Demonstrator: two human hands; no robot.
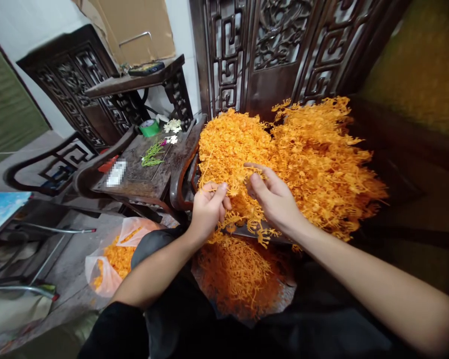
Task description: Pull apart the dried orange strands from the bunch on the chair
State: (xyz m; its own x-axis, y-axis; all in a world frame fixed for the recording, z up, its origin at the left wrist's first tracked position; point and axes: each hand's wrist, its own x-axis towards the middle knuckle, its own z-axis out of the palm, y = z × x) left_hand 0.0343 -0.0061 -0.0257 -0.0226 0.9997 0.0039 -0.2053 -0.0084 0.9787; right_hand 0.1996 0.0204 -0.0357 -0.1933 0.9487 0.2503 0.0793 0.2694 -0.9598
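Note:
My left hand [209, 205] is closed, thumb against the fingers, on a thin orange plastic sprig whose branched end hangs below it. To its right, my right hand [269, 192] has its thumb and fingers pinched near the same orange strands, its index finger stretched out; what it grips is too small to make out. Behind both hands rises a big heap of orange plastic sprigs [235, 142], with a second, looser heap [322, 169] to the right. Below the hands lies a pile of thin orange stems [243, 271] in a container.
A clear plastic bag [110, 271] with orange pieces is on the floor at the left. On the dark wooden table [138, 174] are green tape [149, 128], a green sprig [153, 154] and white flowers [172, 125]. Carved wooden chair backs stand behind.

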